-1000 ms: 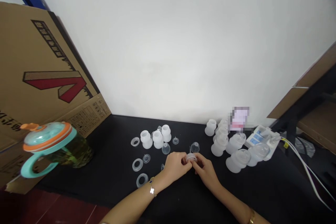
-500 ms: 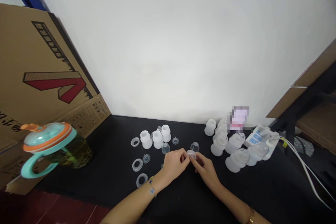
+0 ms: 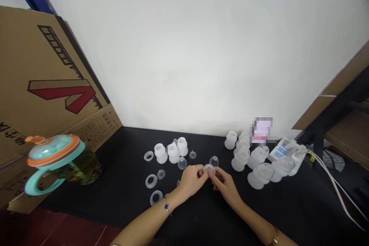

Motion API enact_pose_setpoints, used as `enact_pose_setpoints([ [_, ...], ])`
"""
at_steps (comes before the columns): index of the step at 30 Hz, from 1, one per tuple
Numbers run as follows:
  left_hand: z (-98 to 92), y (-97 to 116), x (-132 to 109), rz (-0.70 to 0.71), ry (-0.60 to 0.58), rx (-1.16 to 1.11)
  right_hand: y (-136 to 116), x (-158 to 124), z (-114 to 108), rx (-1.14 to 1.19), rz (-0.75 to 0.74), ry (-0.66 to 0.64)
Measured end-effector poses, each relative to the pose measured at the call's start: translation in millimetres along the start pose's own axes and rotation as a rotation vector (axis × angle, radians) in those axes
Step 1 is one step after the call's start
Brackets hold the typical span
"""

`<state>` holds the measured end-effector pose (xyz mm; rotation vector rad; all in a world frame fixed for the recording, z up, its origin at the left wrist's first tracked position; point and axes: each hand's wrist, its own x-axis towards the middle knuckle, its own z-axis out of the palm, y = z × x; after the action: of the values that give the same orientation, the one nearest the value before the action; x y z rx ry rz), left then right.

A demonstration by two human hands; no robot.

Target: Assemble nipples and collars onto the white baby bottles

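Over at the black bench point(image 3: 213, 219), the person leans both hands in over one small translucent ring point(image 3: 209, 167), held up near the middle of the bench. The left hand point(image 3: 191, 178) has thumb and fingers drawn together, pinching the ring's near left edge. The right hand point(image 3: 226, 186) comes in from the other side, its thumb and fingertips pinching the right edge, the remaining fingers curled beneath. A clear dome cap point(image 3: 214, 160) sits just behind the ring.

To the left of the hands I see three open white bottles point(image 3: 173, 153) standing close together, with a second clear dome point(image 3: 182, 163) right in front of them and a little clear disc point(image 3: 193, 155) beside it. Further left lie three loose rings point(image 3: 152, 199), one behind another, and another clear disc point(image 3: 161, 174) next to the middle one. Over on the right a cluster of white bottles point(image 3: 240, 160) stands upright, some under clear domes, near a white power strip point(image 3: 279, 152). A big teal-lidded jug point(image 3: 83, 167) occupies the left end, by a printed cardboard box point(image 3: 57, 123)
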<state>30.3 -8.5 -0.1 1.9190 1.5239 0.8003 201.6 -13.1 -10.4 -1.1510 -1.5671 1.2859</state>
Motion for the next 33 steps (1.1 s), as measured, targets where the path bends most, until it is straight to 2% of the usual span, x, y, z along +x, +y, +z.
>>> enact_pose_setpoints([
  [10,1.9,4.9,-4.4,0.011,0.009,-0.007,3.0,-0.1,-0.7,0.003,-0.034,0.029],
  [33,-0.5,9.6,-5.5,-0.025,0.008,0.057,0.3,0.2,-0.8,-0.099,-0.013,0.081],
])
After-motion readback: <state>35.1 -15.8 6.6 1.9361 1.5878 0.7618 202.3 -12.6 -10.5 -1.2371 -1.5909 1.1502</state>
